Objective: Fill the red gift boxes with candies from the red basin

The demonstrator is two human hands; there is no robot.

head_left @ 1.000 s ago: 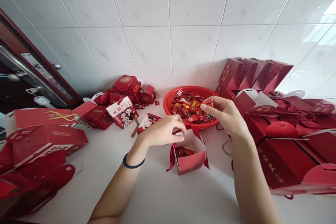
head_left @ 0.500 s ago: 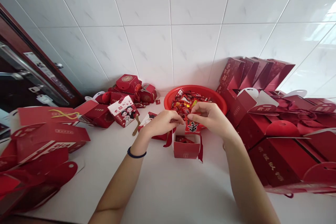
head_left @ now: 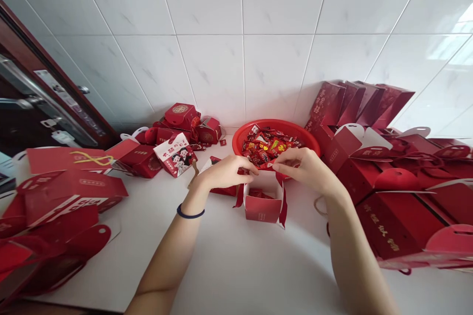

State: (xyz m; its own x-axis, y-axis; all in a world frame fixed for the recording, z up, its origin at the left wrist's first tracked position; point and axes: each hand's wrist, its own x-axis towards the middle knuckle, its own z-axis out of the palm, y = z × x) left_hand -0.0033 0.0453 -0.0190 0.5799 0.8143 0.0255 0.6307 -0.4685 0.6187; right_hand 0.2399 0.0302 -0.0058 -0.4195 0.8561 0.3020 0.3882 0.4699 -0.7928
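An open red gift box point(head_left: 263, 209) with a white inside stands on the white table in front of me. Several small red packets point(head_left: 257, 193) lie in it, and dark red ribbon point(head_left: 284, 206) hangs at its sides. My left hand point(head_left: 234, 172) is over its back left edge, fingers curled together. Across from it, my right hand point(head_left: 301, 170) has thumb and finger pinched above the back right edge. A bit of red shows between the two hands, but what they hold is too small to make out. Right behind is a red plastic basket point(head_left: 313, 143) of wrapped sweets point(head_left: 271, 145).
Red gift boxes crowd the right side point(head_left: 391, 226) and left side point(head_left: 74, 192). A white-and-red card box point(head_left: 175, 155) and smaller boxes point(head_left: 181, 115) stand at back left. A tiled wall point(head_left: 207, 69) closes off the back; a door point(head_left: 48, 93) stands left.
The red packet with black lettering that hung from my right hand over the box is no longer visible there. My right hand has shifted slightly right; my left hand is nearly where it was.
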